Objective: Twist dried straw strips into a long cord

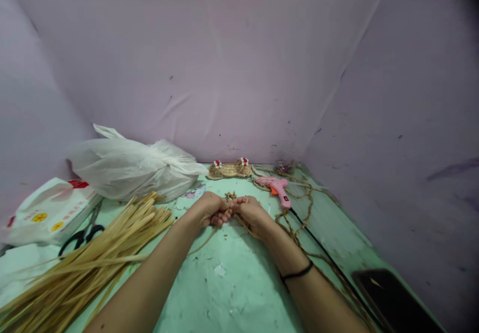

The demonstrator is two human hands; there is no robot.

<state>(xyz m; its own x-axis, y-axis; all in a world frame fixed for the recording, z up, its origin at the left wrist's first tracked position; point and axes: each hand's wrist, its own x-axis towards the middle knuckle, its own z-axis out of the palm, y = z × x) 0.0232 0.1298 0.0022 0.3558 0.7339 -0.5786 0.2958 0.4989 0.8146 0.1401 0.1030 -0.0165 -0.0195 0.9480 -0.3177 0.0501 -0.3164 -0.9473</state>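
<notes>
My left hand (214, 210) and my right hand (249, 213) meet over the middle of the green table (224, 283), fingertips pinched together on a thin straw strand (204, 244). A small knotted piece of the braid (231, 196) pokes up just beyond the fingers. From under my right hand a strand runs down toward the right wrist. Both hands are closed, and the part between the fingertips is mostly hidden. Behind them lies a woven straw piece (230, 171) with two red-and-white beaded flowers.
Left: a bundle of straw strips (108, 258), black-handled scissors (80, 238), a white box (71, 216) and a tied white bag (138, 168). Right: a pink glue gun (279, 188) with black cord, long braided cord (309, 208) and a dark phone-like slab (392, 300). Walls enclose the table.
</notes>
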